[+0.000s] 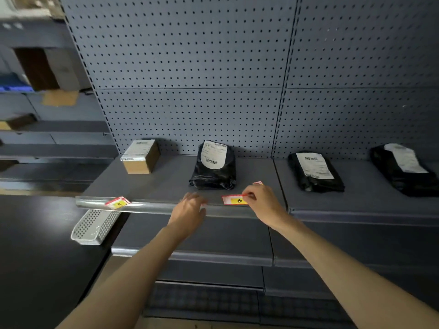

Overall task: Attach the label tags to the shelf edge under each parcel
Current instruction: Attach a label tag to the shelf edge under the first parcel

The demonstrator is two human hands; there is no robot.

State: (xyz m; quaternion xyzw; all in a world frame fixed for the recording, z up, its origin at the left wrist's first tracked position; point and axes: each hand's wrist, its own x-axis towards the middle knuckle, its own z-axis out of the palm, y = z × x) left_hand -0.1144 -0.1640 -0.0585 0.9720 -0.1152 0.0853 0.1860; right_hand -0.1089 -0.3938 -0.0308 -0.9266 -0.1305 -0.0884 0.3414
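Note:
A grey shelf carries a cardboard box parcel point(140, 156), then three black bag parcels point(215, 166), point(314, 170), point(403, 168) to its right. One red and yellow label tag point(117, 202) sits tilted on the shelf edge point(154, 206) below the box. My right hand point(261, 201) pinches a second tag marked B point(234, 200) at the shelf edge below the first black bag. More tags point(257, 183) seem to stick up behind that hand. My left hand point(188, 207) rests at the edge just left of the tag, with a small white bit at its fingertips.
A white perforated basket point(95, 226) hangs tilted below the shelf's left end. Lower grey shelves point(202, 257) jut out beneath my arms. A dark counter fills the lower left, and blurred shelving with boxes stands at the far left. Pegboard backs the shelf.

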